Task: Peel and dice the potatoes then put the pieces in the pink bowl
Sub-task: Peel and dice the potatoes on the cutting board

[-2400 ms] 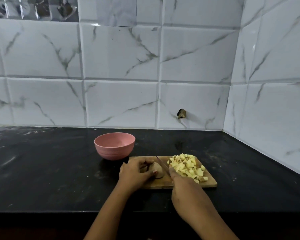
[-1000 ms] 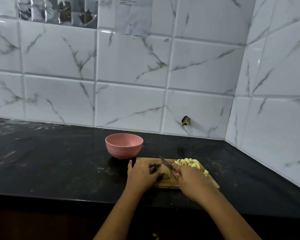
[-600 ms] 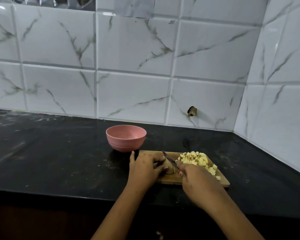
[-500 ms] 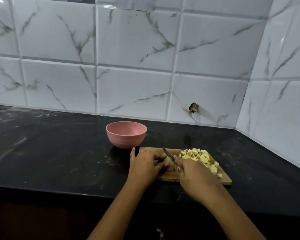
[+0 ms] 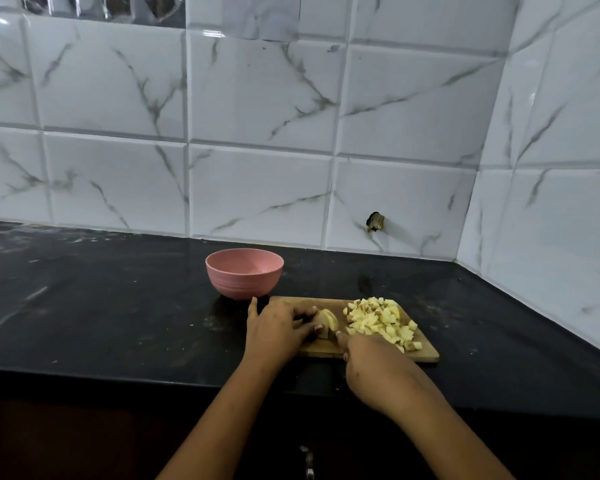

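Observation:
A wooden cutting board [image 5: 426, 353] lies on the black counter. A pile of pale yellow potato dice [image 5: 378, 320] covers its right half. My left hand [image 5: 278, 327] holds a partly cut potato piece [image 5: 326, 319] against the board's left half, fingers curled over it. My right hand [image 5: 371, 362] is curled round a knife handle just right of that piece. The blade is low at the potato and almost hidden. The pink bowl [image 5: 245, 277] stands empty behind the board's left end.
The black counter [image 5: 118, 306] stretches far to the left of the bowl. White marble-look tiled walls close the back and the right, meeting in a corner. A small hole [image 5: 374, 221] marks the back wall. The counter's front edge runs just below the board.
The knife blade, earlier raised at a slant over the potato, has come down into it. A pale cut face now shows. My left hand still holds the piece.

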